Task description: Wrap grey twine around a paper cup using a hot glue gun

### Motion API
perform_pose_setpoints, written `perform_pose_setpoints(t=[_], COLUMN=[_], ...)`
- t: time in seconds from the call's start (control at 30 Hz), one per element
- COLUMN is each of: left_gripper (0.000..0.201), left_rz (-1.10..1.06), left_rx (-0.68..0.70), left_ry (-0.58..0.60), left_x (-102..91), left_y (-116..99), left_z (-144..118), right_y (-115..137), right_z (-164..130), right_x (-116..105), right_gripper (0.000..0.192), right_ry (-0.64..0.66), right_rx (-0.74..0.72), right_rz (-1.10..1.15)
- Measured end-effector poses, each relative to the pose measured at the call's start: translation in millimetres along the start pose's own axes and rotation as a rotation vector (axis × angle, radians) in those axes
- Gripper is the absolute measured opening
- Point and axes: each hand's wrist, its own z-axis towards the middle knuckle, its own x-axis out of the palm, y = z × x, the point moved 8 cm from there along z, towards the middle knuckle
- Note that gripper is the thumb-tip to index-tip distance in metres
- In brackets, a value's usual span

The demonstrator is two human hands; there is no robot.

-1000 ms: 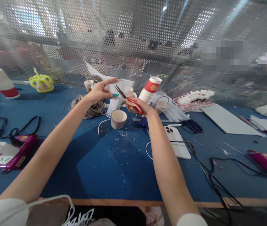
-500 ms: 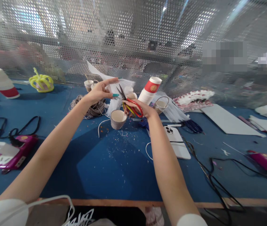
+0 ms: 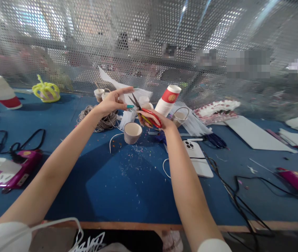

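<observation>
My right hand (image 3: 162, 118) grips scissors (image 3: 150, 116) with red and yellow handles. Their dark blades point up and left, slightly parted. Left of the blade tips, my left hand (image 3: 114, 100) has its thumb and index finger spread apart, with teal nails. White thin sheeting (image 3: 138, 93) lies behind and around the left fingers; I cannot tell whether they touch it. Just below both hands, a small cup wrapped in pale cord (image 3: 132, 133) stands upright on the blue table (image 3: 128, 196). A bundle of grey-brown cord (image 3: 104, 120) lies under the left wrist.
A stack of red-and-white paper cups (image 3: 168, 101) and a small handled basket (image 3: 180, 117) stand behind my right hand. A white phone (image 3: 198, 159) lies beside the right forearm. Magenta power strips (image 3: 24, 168) and black cables are at the sides. Perforated metal (image 3: 143, 42) rises behind.
The scissors and my right hand have shifted very slightly, and the handles sit a little further right. My left hand stays in nearly the same spread pose.
</observation>
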Motion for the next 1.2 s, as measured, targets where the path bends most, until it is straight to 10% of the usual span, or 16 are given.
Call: perform_pose_setpoints(t=[1.2], left_gripper=[0.084], left_rz=[-0.043], left_rx=[-0.026], left_ry=[-0.029], left_x=[-3.3], left_y=[1.7], left_z=[-0.2], right_y=[-6.5], right_z=[5.7], right_x=[-8.4], right_gripper=[0.038], right_ry=[-0.084], right_rx=[0.042], right_rz=[-0.036])
